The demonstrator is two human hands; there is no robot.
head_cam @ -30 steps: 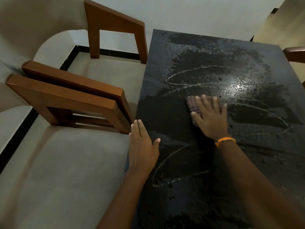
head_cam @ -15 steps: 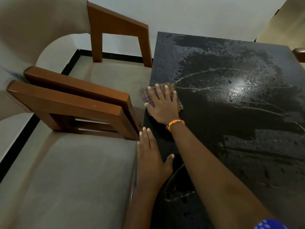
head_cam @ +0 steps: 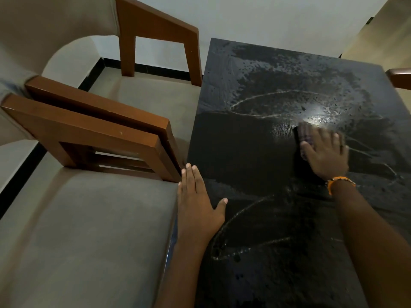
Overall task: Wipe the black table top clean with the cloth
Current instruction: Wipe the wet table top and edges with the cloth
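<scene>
Since the cloth sat at the table's left edge half a second ago and now lies right of the middle, near the bright glare, the head view shows a stroke that has run left to right across the black table top. That sweep has left a dark, even band from the left edge to the hand, which I judge to be freshly wiped; the beaded, streaky film beyond it and the curved lines nearer the person suggest more passes are needed. The right hand presses the cloth flat under straight, spread fingers, gripping nothing, and is blurred with motion; an orange band circles its wrist. The left hand lies flat on the near left edge of the table, fingers straight and together, thumb out, as it did a second ago, apparently bracing. The cloth looks purplish and bunched, mostly hidden under the fingers. Cushioned wooden chairs stand just beside the table's left edge.
</scene>
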